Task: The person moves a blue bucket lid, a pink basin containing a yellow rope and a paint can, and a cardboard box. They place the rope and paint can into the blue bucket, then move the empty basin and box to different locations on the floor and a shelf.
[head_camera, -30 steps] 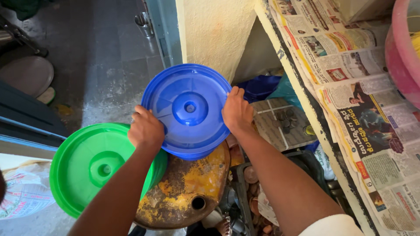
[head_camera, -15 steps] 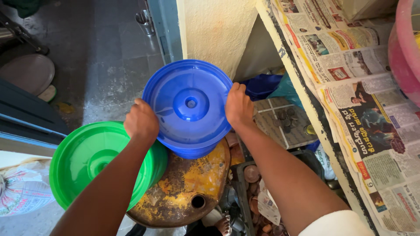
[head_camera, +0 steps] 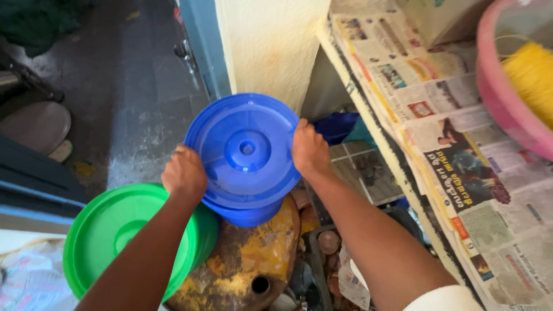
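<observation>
A round blue plastic container with a lid (head_camera: 245, 152) is held between both my hands above a rusty yellow drum (head_camera: 247, 259). My left hand (head_camera: 184, 173) grips its left rim and my right hand (head_camera: 309, 151) grips its right rim. The lid faces the camera and the tub's body shows below it. A green lidded container (head_camera: 124, 233) sits lower left, beside the drum and under my left forearm.
A shelf lined with newspaper (head_camera: 461, 173) runs along the right, carrying a pink tub (head_camera: 507, 98) with yellow material. A cream wall corner (head_camera: 271, 46) stands ahead, grey floor (head_camera: 127, 86) to the left. Small clutter lies under the shelf.
The blue container has been lifted higher and closer to the camera, with both hands still on its rim. The view has shifted slightly right.
</observation>
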